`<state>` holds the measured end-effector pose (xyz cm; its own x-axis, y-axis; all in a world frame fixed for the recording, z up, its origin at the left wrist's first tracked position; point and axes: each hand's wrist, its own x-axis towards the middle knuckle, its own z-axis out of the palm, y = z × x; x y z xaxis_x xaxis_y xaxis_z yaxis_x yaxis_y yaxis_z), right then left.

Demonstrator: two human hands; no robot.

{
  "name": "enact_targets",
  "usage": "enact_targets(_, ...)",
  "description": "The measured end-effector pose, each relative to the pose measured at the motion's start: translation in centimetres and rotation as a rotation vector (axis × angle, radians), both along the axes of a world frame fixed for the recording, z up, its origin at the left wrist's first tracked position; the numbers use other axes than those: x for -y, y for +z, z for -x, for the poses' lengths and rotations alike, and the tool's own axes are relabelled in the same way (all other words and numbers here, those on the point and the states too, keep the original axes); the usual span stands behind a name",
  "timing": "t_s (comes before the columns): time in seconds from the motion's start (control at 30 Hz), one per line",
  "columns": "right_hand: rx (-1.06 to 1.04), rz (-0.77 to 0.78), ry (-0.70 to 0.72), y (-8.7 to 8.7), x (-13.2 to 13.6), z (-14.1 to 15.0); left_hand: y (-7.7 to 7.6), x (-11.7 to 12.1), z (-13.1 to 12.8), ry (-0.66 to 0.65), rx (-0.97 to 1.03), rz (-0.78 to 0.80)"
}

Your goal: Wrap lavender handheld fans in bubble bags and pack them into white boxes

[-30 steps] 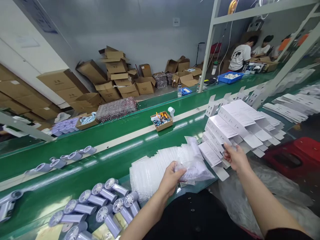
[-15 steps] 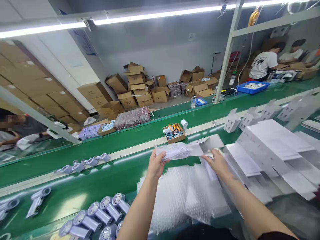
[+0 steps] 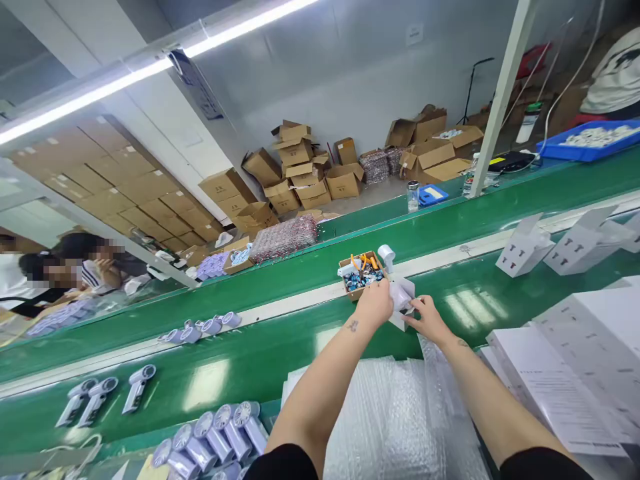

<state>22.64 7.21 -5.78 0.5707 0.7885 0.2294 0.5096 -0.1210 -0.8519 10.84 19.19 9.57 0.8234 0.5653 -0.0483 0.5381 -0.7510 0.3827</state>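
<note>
Out over the green conveyor, both hands meet at a small white box (image 3: 399, 321). A pale lavender bubble-wrapped item (image 3: 401, 292) shows at the box's mouth, partly inside it as far as I can see. My left hand (image 3: 376, 304) closes on the wrapped item, its fingertips partly hidden behind it. My right hand (image 3: 429, 319) pinches the box from the right side with thumb and fingers. Beneath my forearms lies a stack of bubble-wrap bags (image 3: 373, 407).
Lavender handheld fans (image 3: 215, 433) lie in rows at lower left, with more fans (image 3: 139, 387) on the belt. A cardboard tray of small parts (image 3: 356, 285) sits just beyond my hands. Flat white boxes (image 3: 550, 373) are stacked right; open printed boxes (image 3: 525, 247) stand behind. Co-workers sit far left.
The wrapped item, earlier stretched out left of the box, has been brought rightward into its mouth. Both hands are closer together. The view has swung left, and another fan shows on the belt.
</note>
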Motion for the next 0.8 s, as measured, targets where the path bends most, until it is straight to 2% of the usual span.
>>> enact_targets(0.1, 0.003, -0.044, -0.037, 0.1, -0.1, 1.0, 0.8, -0.1, -3.7, 0.155, -0.138, 0.126)
enact_targets(0.17, -0.004, -0.071, -0.059, 0.3, -0.2, 1.5, 0.0, 0.5, -5.2, 0.206, -0.151, 0.144)
enact_targets(0.23, -0.029, -0.090, -0.088, 0.6, -0.5, 1.3, -1.6, 1.8, -5.6, 0.194, -0.120, 0.139)
enact_targets(0.33, -0.088, -0.086, -0.132, 1.4, -0.6, 0.2, -4.0, 3.7, -4.2, 0.002, -0.044, 0.007)
enact_targets(0.43, -0.129, -0.071, -0.198, 3.4, 0.8, 0.1, -5.4, 5.1, -2.1, -0.230, -0.070, -0.200)
enact_targets(0.5, -0.157, -0.081, -0.265, 5.4, 3.8, 1.8, -6.3, 6.3, -0.8, -0.372, -0.062, -0.277)
enact_targets(0.53, -0.175, -0.080, -0.298, 6.5, 6.0, 3.3, -6.9, 7.1, -0.2, -0.488, -0.036, -0.294)
enact_targets(0.6, -0.248, -0.055, -0.368, 8.4, 11.5, 6.9, -8.6, 9.2, 0.8, -0.809, 0.003, -0.287)
enact_targets(0.63, -0.282, 0.021, -0.383, 9.0, 14.6, 8.9, -9.7, 10.3, 1.1, -0.975, 0.004, -0.277)
enact_targets(0.7, -0.393, 0.085, -0.546, 9.6, 20.1, 12.2, -12.1, 12.2, 1.5, -1.210, -0.002, -0.296)
enact_targets(0.77, -0.606, 0.084, -0.682, 9.4, 23.8, 14.4, -14.2, 13.4, 1.4, -1.325, 0.004, -0.374)
enact_targets(0.8, -0.729, 0.078, -0.753, 9.1, 24.8, 15.0, -15.1, 13.7, 1.1, -1.366, 0.015, -0.418)
